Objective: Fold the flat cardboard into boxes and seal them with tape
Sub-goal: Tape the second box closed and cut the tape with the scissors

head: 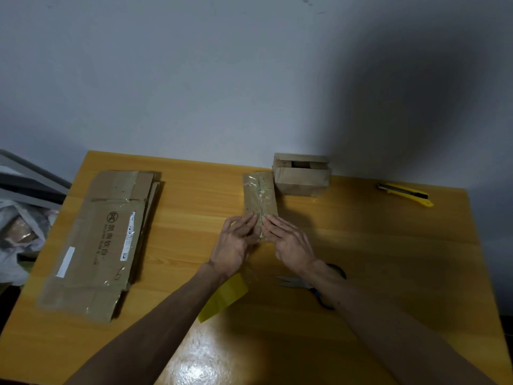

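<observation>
Left hand (236, 245) and right hand (288, 243) — fingers straight, gripping nothing — pressed the near end of a taped cardboard box (259, 195) on the table (388, 245).

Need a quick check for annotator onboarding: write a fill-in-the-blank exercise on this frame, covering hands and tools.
1. The utility knife near the right edge of the table is ____ in colour.
2. The flat cardboard stack lies on the table's ____ side.
3. The scissors lie partly under the person's ____ forearm.
4. The left hand touches the taped cardboard piece, and so does the ____ hand.
Missing words: yellow; left; right; right.
</observation>
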